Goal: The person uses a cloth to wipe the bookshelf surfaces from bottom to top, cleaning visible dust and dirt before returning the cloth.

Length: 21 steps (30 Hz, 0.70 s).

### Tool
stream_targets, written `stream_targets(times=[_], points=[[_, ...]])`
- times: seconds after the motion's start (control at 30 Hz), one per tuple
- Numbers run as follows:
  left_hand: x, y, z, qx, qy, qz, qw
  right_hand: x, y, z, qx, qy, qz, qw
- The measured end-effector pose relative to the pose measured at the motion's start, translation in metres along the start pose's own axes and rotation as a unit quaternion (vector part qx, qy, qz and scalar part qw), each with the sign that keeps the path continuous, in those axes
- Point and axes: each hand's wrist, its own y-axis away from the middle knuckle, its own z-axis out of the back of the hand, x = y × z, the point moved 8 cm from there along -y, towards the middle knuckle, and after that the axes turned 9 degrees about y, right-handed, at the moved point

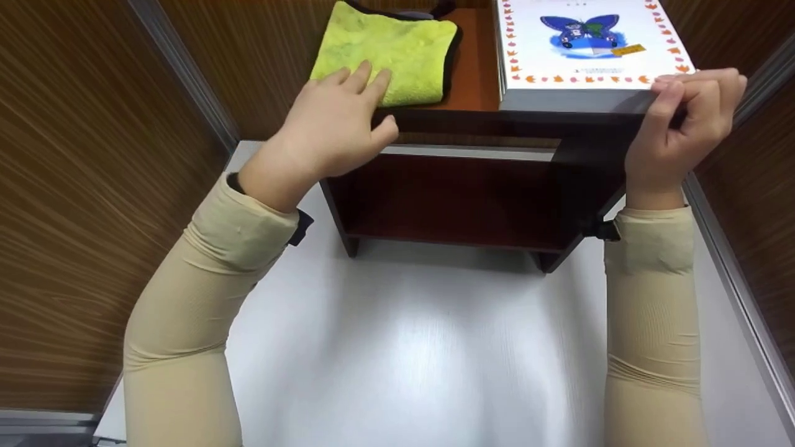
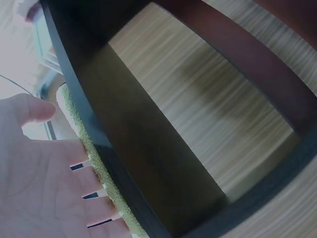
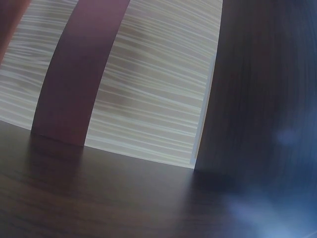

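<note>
My left hand [image 1: 329, 121] rests with its fingers stretched out on a folded yellow-green cloth [image 1: 394, 53] with dark edging. In the left wrist view the left palm [image 2: 39, 178] and spread fingers lie against the side of the cloth [image 2: 101, 168]. At the front right corner of a thick book [image 1: 584, 53], my right hand [image 1: 689, 124] has bent fingers, with thumb and fingertips pinching that corner. The book has a white cover with a butterfly picture and a leaf border. No part of the right hand shows in the right wrist view.
Cloth and book lie on the reddish-brown top of a small dark wooden shelf [image 1: 447, 202]. It stands on a white surface [image 1: 410, 347]. Wood-grain panels with metal strips rise at the left [image 1: 93, 186] and right [image 1: 758, 161].
</note>
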Motion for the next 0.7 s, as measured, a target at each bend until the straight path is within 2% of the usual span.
stream_targets(times=[0.2, 0.37, 0.53, 0.7], points=[[-0.009, 0.003, -0.003, -0.008, -0.007, -0.009, 0.9999, -0.001, 0.0, 0.0, -0.004, -0.003, -0.002, 1.0], [-0.01, -0.003, -0.001, 0.009, 0.0, -0.009, 0.9999, 0.0, -0.002, 0.001, -0.005, -0.004, -0.003, 1.0], [-0.007, -0.02, -0.001, 0.041, 0.019, -0.009, 0.9989, 0.001, -0.002, 0.001, -0.006, -0.005, -0.003, 1.0], [-0.002, -0.044, -0.002, 0.068, 0.035, 0.018, 0.9969, -0.002, 0.001, 0.0, -0.002, -0.009, -0.001, 1.0]])
